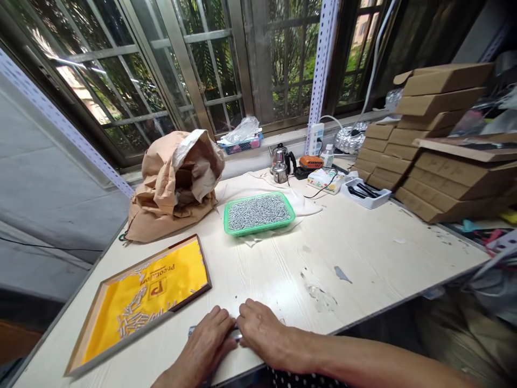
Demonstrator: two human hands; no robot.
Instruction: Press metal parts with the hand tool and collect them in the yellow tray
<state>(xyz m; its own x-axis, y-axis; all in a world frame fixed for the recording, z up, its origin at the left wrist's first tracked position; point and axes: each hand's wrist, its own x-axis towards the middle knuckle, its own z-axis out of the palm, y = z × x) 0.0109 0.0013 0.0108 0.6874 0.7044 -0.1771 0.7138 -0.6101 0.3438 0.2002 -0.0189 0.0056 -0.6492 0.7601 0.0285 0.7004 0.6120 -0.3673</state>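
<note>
Side by side at the front edge of the table are my left hand [208,339] and my right hand [264,331], fingertips almost meeting. Both are closed over a silvery object [238,334], of which only a shiny bit shows between the thumbs. A greyish end pokes out left of my left hand; whether it belongs to the same piece I cannot tell. To the left lies a shallow tray [205,269] with a yellow lining, where small metal pins [135,323] are heaped and scattered. Beyond my hands, a green basket [260,230] is full of similar small metal pieces.
A crumpled brown paper bag [161,188] stands back left. Along the window are a kettle [279,161], an orange-black battery pack [310,163] and a tissue pack [325,180]. Stacked cardboard boxes [440,129] and a white tray [365,196] with black tools sit right.
</note>
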